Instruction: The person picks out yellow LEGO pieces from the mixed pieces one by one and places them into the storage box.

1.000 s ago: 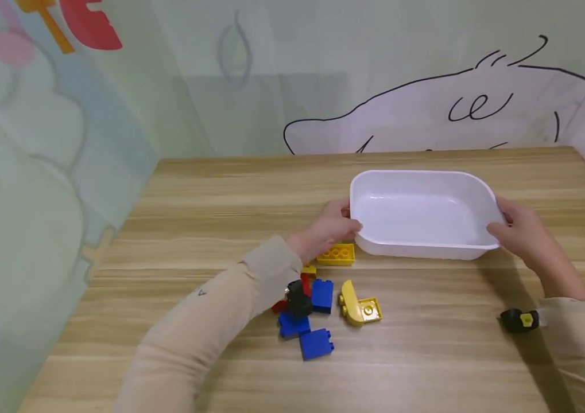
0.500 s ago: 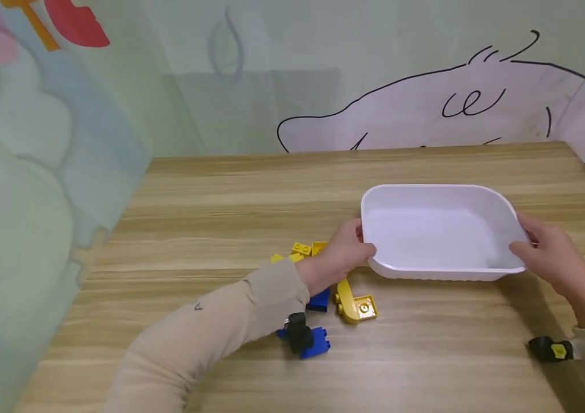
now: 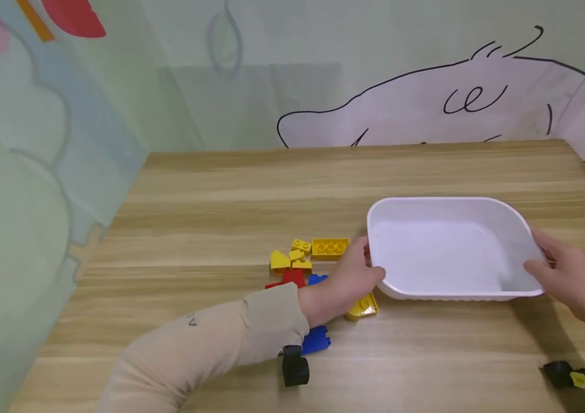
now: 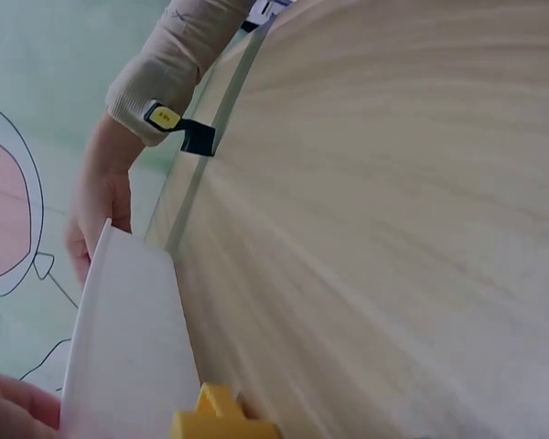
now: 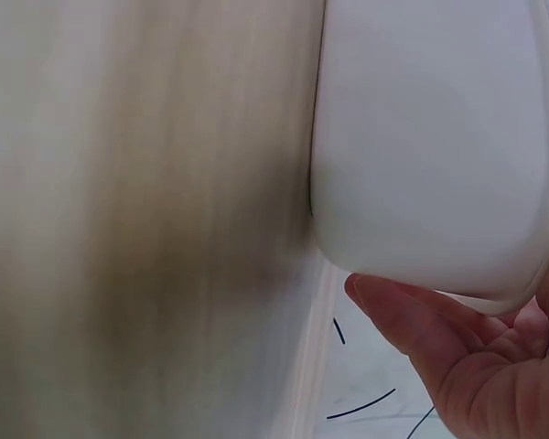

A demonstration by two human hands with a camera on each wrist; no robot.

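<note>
A white plastic basin (image 3: 452, 252) with rounded corners stands at the right of the wooden table, nothing inside it. My left hand (image 3: 351, 281) grips its left end, thumb over the rim. On the opposite end, my right hand (image 3: 568, 275) holds the rim with the thumb on top and fingers beneath, as the right wrist view shows with the basin's wall (image 5: 430, 137). Toy building bricks lie by my left forearm: yellow bricks (image 3: 330, 248), a red brick (image 3: 294, 277) and a blue brick (image 3: 316, 341). My left hand and forearm partly hide the pile.
The wooden table (image 3: 209, 201) meets a wall (image 3: 251, 109) with cartoon drawings at the back. Another decorated wall (image 3: 18, 172) runs along the left side. Black wrist cameras hang below both sleeves, the left camera (image 3: 295, 367) close over the table.
Both hands have brought the white basin nearer and slightly to the right. The left forearm has swung across the bricks, covering some blue and yellow ones and uncovering yellow ones behind.
</note>
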